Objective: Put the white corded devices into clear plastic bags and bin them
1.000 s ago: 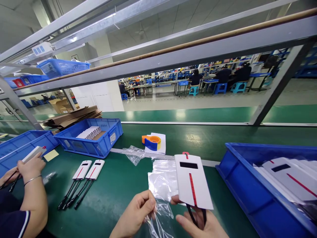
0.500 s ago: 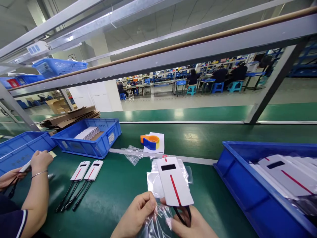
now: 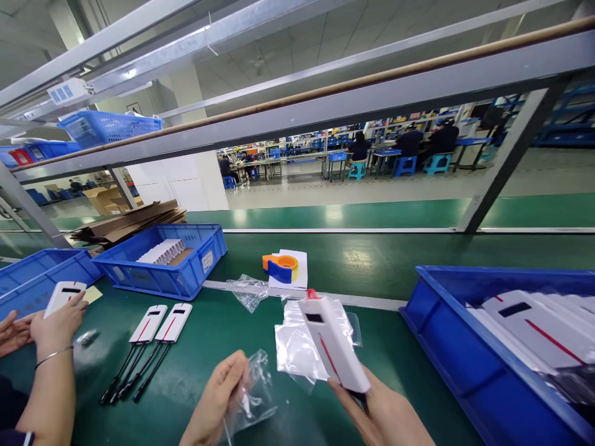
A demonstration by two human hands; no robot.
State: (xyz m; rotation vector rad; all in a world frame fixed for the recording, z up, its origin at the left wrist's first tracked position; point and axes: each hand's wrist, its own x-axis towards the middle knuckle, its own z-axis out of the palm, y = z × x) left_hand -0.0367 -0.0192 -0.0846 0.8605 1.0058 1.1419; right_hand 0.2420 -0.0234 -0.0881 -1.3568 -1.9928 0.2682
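Note:
My left hand (image 3: 222,393) is closed on a clear plastic bag (image 3: 255,393), which hangs crumpled to its right. In my right hand (image 3: 383,412) is a white handheld device (image 3: 333,341) with a dark display window, a red stripe and a red tip. It is tilted, its edge turned toward me, and its cable end is partly hidden by my fingers. Behind the device, a stack of clear plastic bags (image 3: 297,344) lies on the green table. Two similar white devices (image 3: 147,323) with black cables lie to the left of my hands.
A blue bin (image 3: 458,365) of bagged devices stands at right. Another blue bin (image 3: 199,263) holds white parts at left. A tape dispenser (image 3: 281,267) rests on white paper. At far left, a co-worker's hand (image 3: 58,325) holds a device. A loose bag (image 3: 250,291) lies mid-table.
My hands have moved apart. The bag has gone left with my left hand, and the device has turned edge-on in my right. The co-worker's device has been raised into fuller view.

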